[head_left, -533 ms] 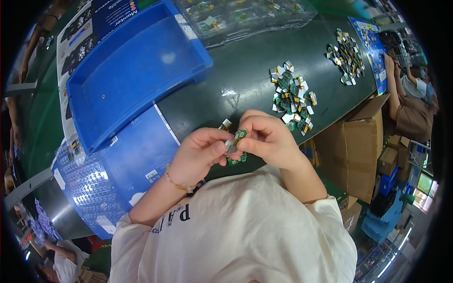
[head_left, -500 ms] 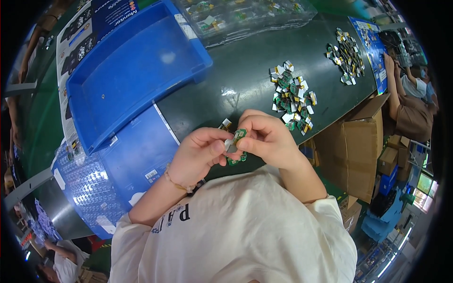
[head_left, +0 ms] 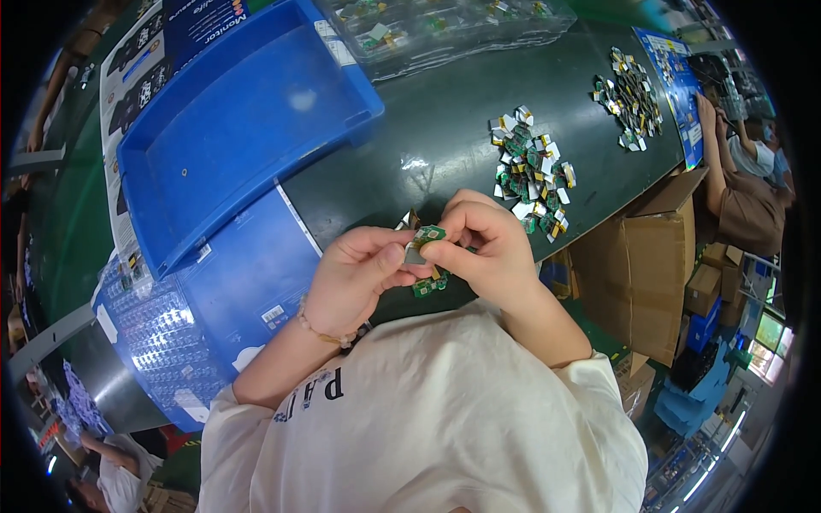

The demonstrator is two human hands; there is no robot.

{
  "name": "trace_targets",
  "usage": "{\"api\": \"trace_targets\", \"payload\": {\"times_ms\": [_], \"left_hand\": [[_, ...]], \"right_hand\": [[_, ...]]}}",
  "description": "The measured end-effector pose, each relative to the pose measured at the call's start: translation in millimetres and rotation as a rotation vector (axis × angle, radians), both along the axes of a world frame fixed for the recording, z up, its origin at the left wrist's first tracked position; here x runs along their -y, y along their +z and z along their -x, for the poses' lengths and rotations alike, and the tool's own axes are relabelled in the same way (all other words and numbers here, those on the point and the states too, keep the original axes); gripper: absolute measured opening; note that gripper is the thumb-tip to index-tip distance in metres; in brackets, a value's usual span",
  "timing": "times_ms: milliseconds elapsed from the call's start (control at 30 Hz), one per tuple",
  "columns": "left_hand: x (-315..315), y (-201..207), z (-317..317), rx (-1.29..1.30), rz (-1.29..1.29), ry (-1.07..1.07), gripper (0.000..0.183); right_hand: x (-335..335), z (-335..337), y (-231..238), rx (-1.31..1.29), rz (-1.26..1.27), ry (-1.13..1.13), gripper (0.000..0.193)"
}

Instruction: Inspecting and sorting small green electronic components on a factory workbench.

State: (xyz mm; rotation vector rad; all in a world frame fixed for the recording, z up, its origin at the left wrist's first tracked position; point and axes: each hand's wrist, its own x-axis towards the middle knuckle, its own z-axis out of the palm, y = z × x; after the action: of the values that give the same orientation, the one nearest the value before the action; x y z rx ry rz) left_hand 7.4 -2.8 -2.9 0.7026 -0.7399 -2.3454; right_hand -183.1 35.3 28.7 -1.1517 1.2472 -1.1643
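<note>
My left hand [head_left: 355,278] and my right hand [head_left: 483,248] meet over the near edge of the dark green table [head_left: 445,111]. Together they pinch a small green circuit board [head_left: 425,238] with a grey part against it. Another small green board [head_left: 425,285] lies on the table just under my hands. A pile of similar small green, white and yellow boards [head_left: 532,171] lies a little beyond my right hand.
A big blue tray [head_left: 244,128] stands at the left, and a flat blue sheet [head_left: 248,282] lies near it. A second pile of small boards [head_left: 629,98] lies at the far right. Clear plastic trays [head_left: 428,26] sit at the back. Cardboard boxes [head_left: 658,265] stand right of the table, near another person [head_left: 740,188].
</note>
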Motion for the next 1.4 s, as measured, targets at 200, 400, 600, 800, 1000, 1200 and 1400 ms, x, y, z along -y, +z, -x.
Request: {"api": "trace_targets", "payload": {"times_ms": [200, 400, 600, 800, 1000, 1200, 1400], "left_hand": [[0.8, -0.7, -0.3, 0.012, -0.032, 0.006, 0.022], [-0.1, -1.8, -0.2, -0.002, -0.033, 0.008, 0.022], [-0.2, -1.6, 0.1, 0.028, -0.039, 0.014, 0.023], [-0.3, 1.7, 1.1, 0.051, -0.048, 0.015, 0.024], [-1.1, 1.9, 1.5, 0.07, -0.062, 0.017, 0.023], [-1.3, 0.5, 1.4, 0.036, -0.092, 0.016, 0.021], [-0.9, 1.2, 1.0, 0.066, -0.09, 0.006, 0.021]], "right_hand": [[-0.8, -3.0, 0.8, -0.107, 0.039, -0.079, 0.015], [-1.9, -4.8, -1.4, -0.209, 0.136, -0.097, 0.015], [-2.3, -7.3, -3.1, -0.15, 0.107, -0.118, 0.015], [-0.9, -7.4, -0.9, -0.217, 0.139, -0.119, 0.016], [1.6, -8.6, -0.2, -0.363, 0.245, -0.124, 0.017], [-1.1, -10.8, -3.8, -0.341, 0.218, -0.164, 0.017], [1.6, -7.8, -1.1, -0.428, 0.304, -0.14, 0.018]]}}
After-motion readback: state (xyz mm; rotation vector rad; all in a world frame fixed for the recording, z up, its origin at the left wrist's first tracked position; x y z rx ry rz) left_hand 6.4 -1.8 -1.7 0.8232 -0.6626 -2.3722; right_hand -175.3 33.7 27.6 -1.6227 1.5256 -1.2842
